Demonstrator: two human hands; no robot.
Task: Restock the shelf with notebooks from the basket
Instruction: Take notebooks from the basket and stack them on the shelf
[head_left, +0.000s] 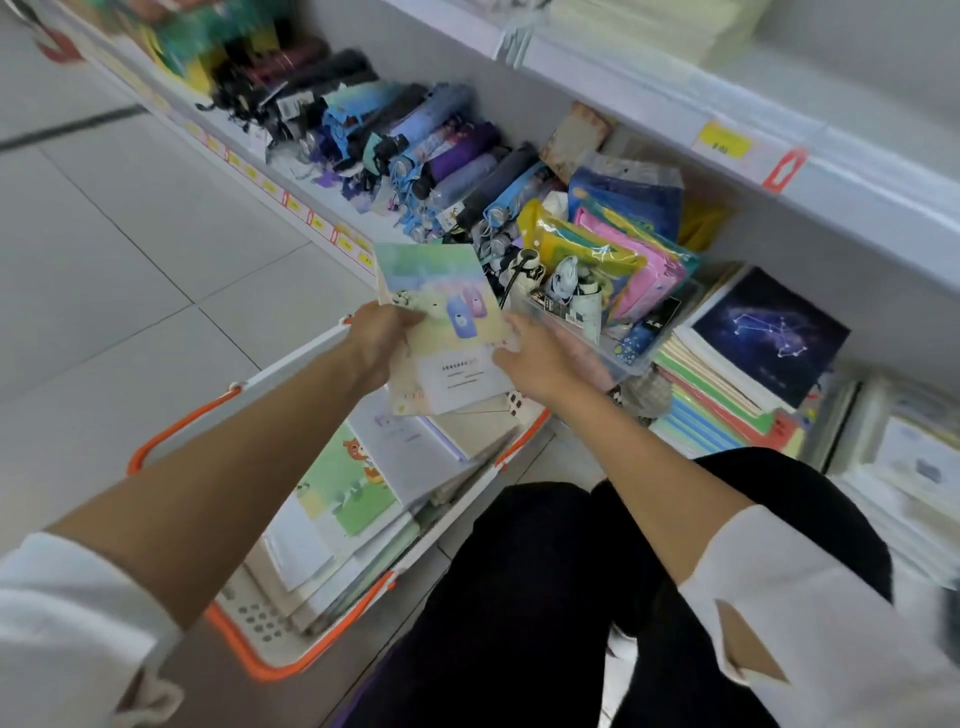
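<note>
A thin pastel notebook (441, 322) with a green-to-yellow cover is held above the far end of the white basket with orange rim (291, 670). My left hand (376, 340) grips its left edge. My right hand (535, 356) holds its right edge, fingers underneath. Several more notebooks (358, 499) lie stacked in the basket, one with a cartoon animal on green. On the bottom shelf to the right sits a notebook stack (727, 395) topped by a dark constellation cover (769, 338).
Folded umbrellas (415, 150) fill the bottom shelf at left. A clear bin of packaged items (613, 270) stands between them and the notebook stack. The upper shelf edge (727, 145) with a yellow price tag overhangs. My knees in black trousers (571, 597) are beside the basket. Tiled floor lies left.
</note>
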